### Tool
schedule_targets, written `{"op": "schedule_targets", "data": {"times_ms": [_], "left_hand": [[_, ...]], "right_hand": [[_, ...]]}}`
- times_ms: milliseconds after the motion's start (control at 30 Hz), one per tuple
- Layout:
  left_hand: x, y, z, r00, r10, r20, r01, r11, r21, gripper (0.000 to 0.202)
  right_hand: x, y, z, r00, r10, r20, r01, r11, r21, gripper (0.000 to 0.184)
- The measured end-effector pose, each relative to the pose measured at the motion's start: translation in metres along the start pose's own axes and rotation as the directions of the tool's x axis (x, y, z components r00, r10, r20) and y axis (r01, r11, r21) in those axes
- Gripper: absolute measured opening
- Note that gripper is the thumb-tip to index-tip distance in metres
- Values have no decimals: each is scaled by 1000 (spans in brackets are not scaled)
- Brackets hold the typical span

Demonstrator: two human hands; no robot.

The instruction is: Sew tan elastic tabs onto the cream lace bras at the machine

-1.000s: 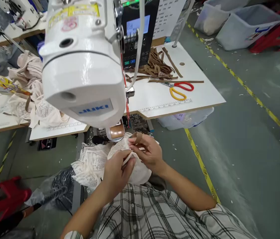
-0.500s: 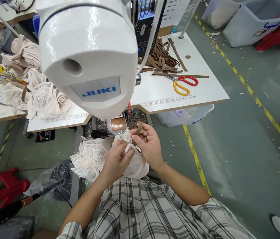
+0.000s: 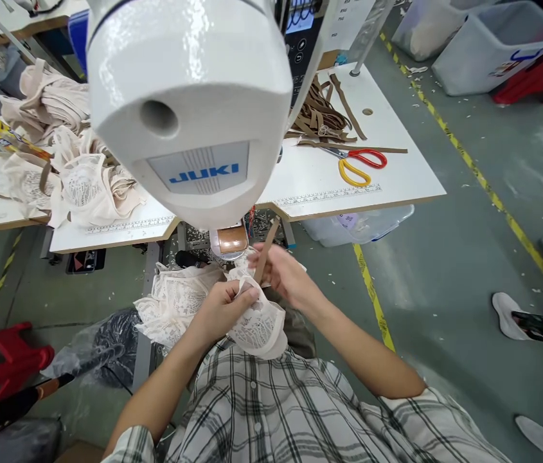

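Note:
My left hand [image 3: 227, 305] pinches the edge of a cream lace bra [image 3: 259, 328], thumb on top, above my lap. A brown strap [image 3: 266, 251] stands up at a slant from the bra's top edge. Just behind and to the right of the strap is my right hand [image 3: 290, 273], somewhat blurred, its fingers loosely apart; they do not look closed on the strap. More cream lace [image 3: 175, 299] from the bra, or a piece beside it, hangs to the left. Beyond my hands, under the white JUKI sewing machine head [image 3: 194, 116], sits the rounded machine arm end with a tan plate [image 3: 232, 239].
On the right tabletop [image 3: 396, 180] lie scissors [image 3: 355, 167] with red and yellow handles and a heap of brown straps [image 3: 322, 116]. Cream bras [image 3: 85, 183] are piled on the left table. A red stool [image 3: 6, 360] stands lower left. A person's shoe [image 3: 509, 315] shows at right.
My right hand has loosened from the brown strap and shifted slightly away; the strap now points upward. The bra cup has turned more into view in my left hand. The view has shifted slightly.

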State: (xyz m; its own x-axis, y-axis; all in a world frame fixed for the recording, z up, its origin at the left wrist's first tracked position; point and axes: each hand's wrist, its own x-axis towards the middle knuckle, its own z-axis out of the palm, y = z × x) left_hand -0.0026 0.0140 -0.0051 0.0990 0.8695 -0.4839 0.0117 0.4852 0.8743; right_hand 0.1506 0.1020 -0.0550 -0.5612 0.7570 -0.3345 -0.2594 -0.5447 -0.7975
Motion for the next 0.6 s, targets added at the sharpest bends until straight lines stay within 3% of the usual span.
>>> {"op": "schedule_targets", "data": {"times_ms": [67,100,300,333,400,467,533,600], "left_hand": [[0,-2,0,1000,5,-7,-5,1000,-6,39],[0,-3,0,1000,9,-4,-9,1000,-6,39],[0,-1,-3,999,7,-46,-4,998,62,40],[1,0,-3,998,16,-57,-11,996,88,40],[1,2,-3,997,47,-64,-37,989,142,40],[2,3,-3,996,73,-56,-62,981,185,39],[2,3,-3,996,79,-46,-67,973,222,37],[1,3,-3,996,79,-42,-66,968,244,36]], "right_hand": [[-9,7,0,981,126,148,-104,983,-148,38],[-11,10,-1,975,144,167,-108,972,-207,37],[-3,-10,-17,993,-89,-73,68,965,-254,31],[-1,-17,-18,995,-95,-34,83,962,-258,30],[-2,-32,-14,985,-57,162,111,932,-346,24],[-8,-43,-5,935,-2,356,185,856,-482,18],[-14,-48,7,899,-6,438,278,781,-560,17],[-18,-49,15,894,-60,445,337,745,-576,18]]}}
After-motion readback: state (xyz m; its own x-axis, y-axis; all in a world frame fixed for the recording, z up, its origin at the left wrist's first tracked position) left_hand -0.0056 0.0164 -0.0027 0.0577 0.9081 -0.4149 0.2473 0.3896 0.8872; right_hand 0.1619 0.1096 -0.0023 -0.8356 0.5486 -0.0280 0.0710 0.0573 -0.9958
